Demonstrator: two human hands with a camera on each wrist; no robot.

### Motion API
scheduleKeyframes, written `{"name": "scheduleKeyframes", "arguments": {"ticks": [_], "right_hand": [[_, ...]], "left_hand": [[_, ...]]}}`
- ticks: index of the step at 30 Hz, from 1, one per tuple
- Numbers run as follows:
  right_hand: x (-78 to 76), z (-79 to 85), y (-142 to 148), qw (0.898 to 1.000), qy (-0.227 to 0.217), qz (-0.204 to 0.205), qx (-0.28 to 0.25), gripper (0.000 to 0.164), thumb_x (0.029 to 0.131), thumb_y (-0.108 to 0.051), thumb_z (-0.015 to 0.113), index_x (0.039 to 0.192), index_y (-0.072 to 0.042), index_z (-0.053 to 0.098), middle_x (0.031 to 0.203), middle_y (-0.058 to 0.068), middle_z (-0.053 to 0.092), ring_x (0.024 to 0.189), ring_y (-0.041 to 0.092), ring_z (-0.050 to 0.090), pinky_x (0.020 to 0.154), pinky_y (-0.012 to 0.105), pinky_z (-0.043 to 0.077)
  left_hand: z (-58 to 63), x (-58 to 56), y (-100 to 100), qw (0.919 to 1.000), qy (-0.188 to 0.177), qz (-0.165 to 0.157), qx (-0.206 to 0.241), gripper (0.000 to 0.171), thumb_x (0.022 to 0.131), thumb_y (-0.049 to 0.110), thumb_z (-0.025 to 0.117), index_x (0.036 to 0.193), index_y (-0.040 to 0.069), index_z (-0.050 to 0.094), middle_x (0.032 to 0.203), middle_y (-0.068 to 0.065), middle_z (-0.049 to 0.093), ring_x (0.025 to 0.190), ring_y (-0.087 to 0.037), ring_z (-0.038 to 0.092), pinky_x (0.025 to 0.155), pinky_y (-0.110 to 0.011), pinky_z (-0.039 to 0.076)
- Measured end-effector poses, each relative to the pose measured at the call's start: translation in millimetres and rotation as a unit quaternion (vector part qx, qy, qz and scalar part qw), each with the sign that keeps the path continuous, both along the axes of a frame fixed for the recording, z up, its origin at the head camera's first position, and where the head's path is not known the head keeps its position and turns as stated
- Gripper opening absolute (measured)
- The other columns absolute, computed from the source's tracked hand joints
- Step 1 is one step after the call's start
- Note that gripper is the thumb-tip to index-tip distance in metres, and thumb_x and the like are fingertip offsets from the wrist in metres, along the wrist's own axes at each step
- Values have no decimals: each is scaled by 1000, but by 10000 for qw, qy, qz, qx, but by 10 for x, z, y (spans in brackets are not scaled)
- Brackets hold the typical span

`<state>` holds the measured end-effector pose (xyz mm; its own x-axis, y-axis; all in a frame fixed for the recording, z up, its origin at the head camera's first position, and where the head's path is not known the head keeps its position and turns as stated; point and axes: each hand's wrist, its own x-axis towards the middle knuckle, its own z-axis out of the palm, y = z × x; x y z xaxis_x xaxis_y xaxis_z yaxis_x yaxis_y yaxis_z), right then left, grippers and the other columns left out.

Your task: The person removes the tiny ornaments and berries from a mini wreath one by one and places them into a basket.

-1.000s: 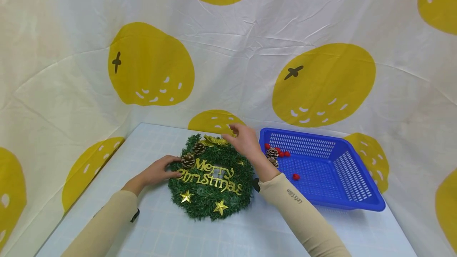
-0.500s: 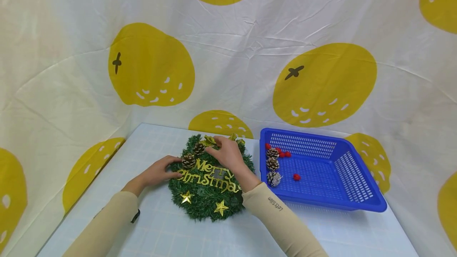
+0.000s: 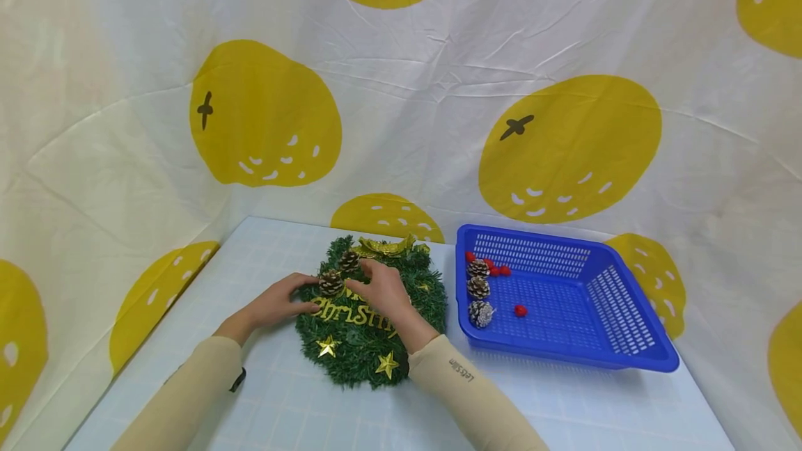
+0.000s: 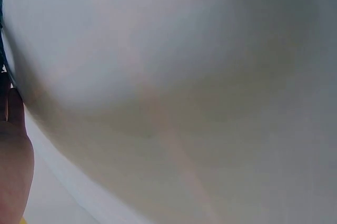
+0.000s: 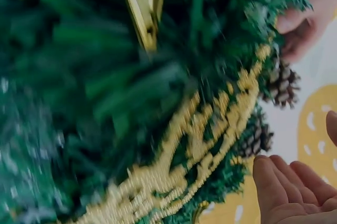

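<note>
A green Christmas wreath [image 3: 357, 362] lies on the table in the head view, with gold lettering [image 3: 344, 312] across its middle and gold stars [image 3: 387, 365] low on it. My left hand [image 3: 272, 303] holds the wreath's left edge, thumb and fingers on the greenery beside a pine cone [image 3: 331, 283]. Over the lettering, partly covering it, is my right hand [image 3: 385, 292]. Its fingers extend toward a second pine cone [image 3: 349, 261]. The right wrist view shows this right hand [image 5: 292, 190] with fingers straight and nothing held. Gold ribbon [image 3: 385, 248] tops the wreath.
A blue plastic basket [image 3: 567, 353] stands to the right. Inside are several pine cones [image 3: 480, 314] along its left wall and several red berries [image 3: 521, 311]. A white cloth [image 3: 401, 152] with yellow fruit prints hangs behind the pale table [image 3: 301, 413].
My right hand has come down and left from above the wreath's upper right, over the gold ribbon, to beside the pine cones. The left hand has kept its place.
</note>
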<state>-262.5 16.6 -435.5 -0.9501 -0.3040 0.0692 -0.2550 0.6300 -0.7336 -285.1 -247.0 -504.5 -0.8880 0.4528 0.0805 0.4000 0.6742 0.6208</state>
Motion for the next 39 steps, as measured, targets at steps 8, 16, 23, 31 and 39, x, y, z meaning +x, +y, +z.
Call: {"name": "scheduleKeyframes", "arguments": {"ticks": [8, 16, 23, 31, 39], "right_hand": [[2, -122, -122, 9998, 100, 97, 145, 55, 95, -36, 65, 140, -7, 53, 136, 9, 58, 115, 26, 60, 89, 42, 54], [-12, -196, -237, 9988, 282, -53, 403, 51, 95, -37, 66, 136, -8, 58, 129, 9, 63, 91, 19, 68, 77, 35, 56], [-3, -248, -338, 9972, 364, -195, 628, 52, 94, -40, 66, 136, -9, 59, 121, 8, 67, 65, 11, 65, 63, 30, 56], [-7, -275, -413, 9912, 805, -358, 991, 48, 93, -40, 67, 131, -12, 63, 118, 6, 69, 80, 16, 69, 67, 31, 57], [-9, -280, -465, 9904, 779, -456, 1050, 49, 93, -40, 67, 132, -12, 62, 112, 5, 71, 72, 13, 67, 61, 30, 56]], "left_hand": [[-3, -12, -12, 10000, 77, -7, -45, 66, 89, 45, 71, 139, 7, 52, 137, -18, 52, 128, -40, 45, 105, -60, 36], [1, -9, -15, 10000, 57, 25, -64, 66, 88, 45, 71, 139, 7, 52, 137, -18, 52, 128, -41, 45, 104, -61, 36], [4, 3, -12, 9999, 38, 47, -80, 66, 88, 45, 71, 139, 7, 53, 136, -18, 52, 128, -41, 46, 104, -60, 37], [-9, -4, -9, 9999, 49, 83, -78, 66, 87, 45, 72, 138, 7, 54, 135, -18, 53, 128, -41, 46, 104, -60, 38], [-16, -6, 7, 9999, -6, 89, -58, 67, 88, 46, 71, 139, 6, 53, 137, -19, 52, 129, -41, 45, 104, -60, 37]]}}
